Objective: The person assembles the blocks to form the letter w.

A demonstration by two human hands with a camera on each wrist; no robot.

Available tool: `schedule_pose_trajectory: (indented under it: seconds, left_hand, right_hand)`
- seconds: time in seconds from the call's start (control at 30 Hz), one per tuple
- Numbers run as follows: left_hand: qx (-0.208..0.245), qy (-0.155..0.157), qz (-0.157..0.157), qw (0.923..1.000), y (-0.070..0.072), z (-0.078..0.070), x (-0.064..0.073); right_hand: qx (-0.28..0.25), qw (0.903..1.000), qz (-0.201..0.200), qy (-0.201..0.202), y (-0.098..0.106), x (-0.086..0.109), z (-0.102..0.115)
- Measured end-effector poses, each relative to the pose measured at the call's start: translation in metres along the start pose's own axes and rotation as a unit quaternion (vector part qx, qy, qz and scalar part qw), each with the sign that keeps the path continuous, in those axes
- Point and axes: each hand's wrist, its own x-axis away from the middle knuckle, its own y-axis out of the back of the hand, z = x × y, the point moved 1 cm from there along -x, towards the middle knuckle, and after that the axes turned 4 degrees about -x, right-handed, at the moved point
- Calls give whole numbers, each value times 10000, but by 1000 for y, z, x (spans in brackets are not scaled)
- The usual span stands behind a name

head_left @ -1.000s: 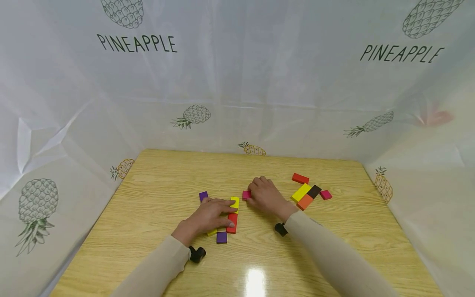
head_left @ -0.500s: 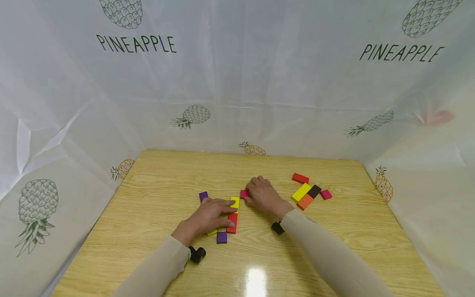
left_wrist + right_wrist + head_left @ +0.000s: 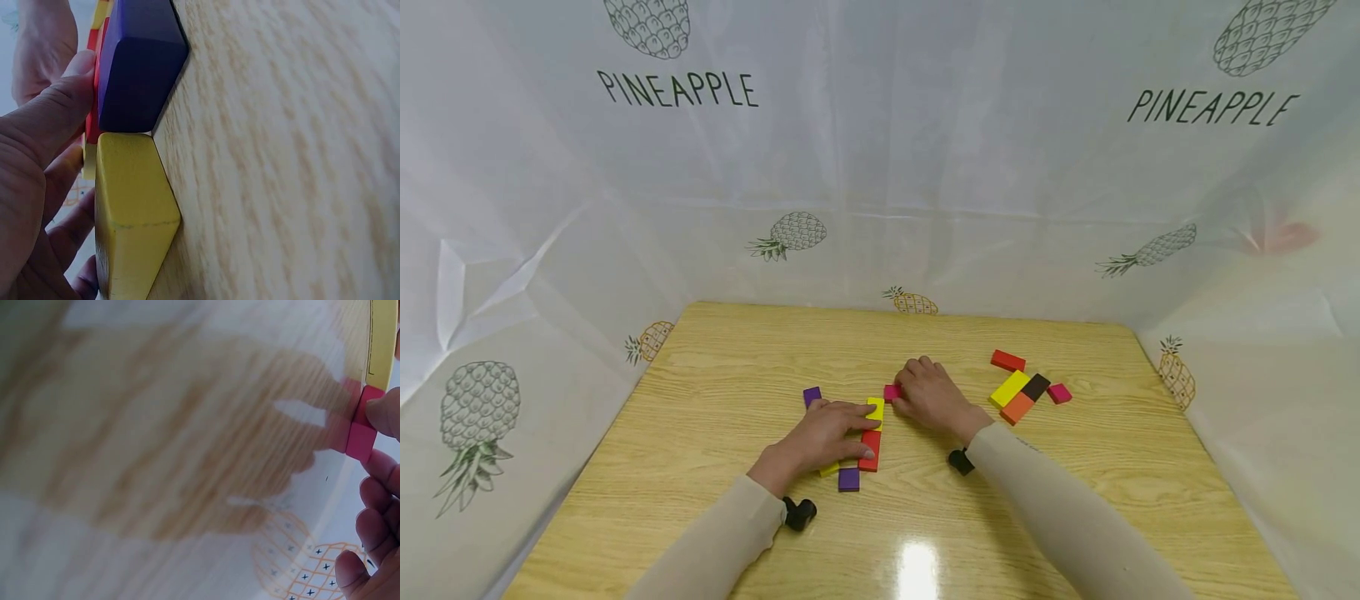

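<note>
Pink block (image 3: 891, 392) slid left; yellow block (image 3: 877, 415): long axis near-to-far.

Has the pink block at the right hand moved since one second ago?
Yes: in the head view, the pink block has moved slightly left, judged against the orange pineapple behind it.

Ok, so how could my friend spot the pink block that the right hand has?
On the wooden table, find the right hand, near the middle. The pink block is pinched in its fingers. The other pink block lies farther right beside the black block, and no hand touches it.
</note>
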Motion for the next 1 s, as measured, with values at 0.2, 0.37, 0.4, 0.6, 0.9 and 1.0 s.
schedule_pose_trajectory:
  seconds: [0.2, 0.37, 0.4, 0.6, 0.9, 1.0]
  left_hand:
    - [-36, -19, -11, 10000, 0, 0, -1]
    - [-32, -22, 21, 10000, 0, 0, -1]
    - [-24, -11, 27, 10000, 0, 0, -1]
    - [8, -25, 17, 10000, 0, 0, -1]
    - [0, 10, 16, 10000, 0, 0, -1]
    - [1, 36, 16, 10000, 0, 0, 0]
  right_hand:
    - [43, 9999, -81, 63, 0, 0, -1]
    - [23, 10000, -79, 50, 0, 0, -2]
    - [19, 10000, -83, 51, 0, 0, -2]
    - [10, 9999, -108, 41, 1, 1, -1]
    - [48, 9999, -138, 0, 0, 2, -1]
    - [93, 9999, -106, -34, 2, 5, -4]
